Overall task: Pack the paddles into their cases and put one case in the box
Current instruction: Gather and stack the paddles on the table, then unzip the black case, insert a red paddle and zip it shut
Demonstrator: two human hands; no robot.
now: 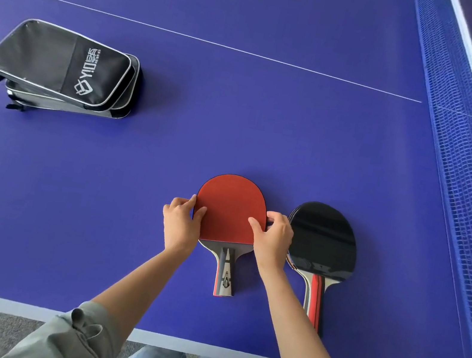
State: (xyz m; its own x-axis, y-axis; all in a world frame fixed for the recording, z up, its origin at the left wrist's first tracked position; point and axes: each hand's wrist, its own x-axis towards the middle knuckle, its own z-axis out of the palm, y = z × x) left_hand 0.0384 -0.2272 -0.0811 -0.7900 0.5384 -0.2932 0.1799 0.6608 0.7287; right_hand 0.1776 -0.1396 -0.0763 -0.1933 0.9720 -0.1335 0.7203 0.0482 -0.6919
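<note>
The left hand (pixel 180 226) and right hand (pixel 272 240) grip opposite edges of the red paddle (pixel 231 209) lying flat on the blue table (pixel 240 110). The black paddle (pixel 323 238) lies just right of the right hand. Stacked black cases (pixel 61 69) lie well away, forward-left of the left hand.

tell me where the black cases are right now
In the head view the black cases lie stacked on the blue table, far left, well apart from the red paddle and beyond it.

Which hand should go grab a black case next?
Probably the left hand. The stacked black cases lie far off on its side of the table, so the right hand could keep pinching the red paddle.
</note>
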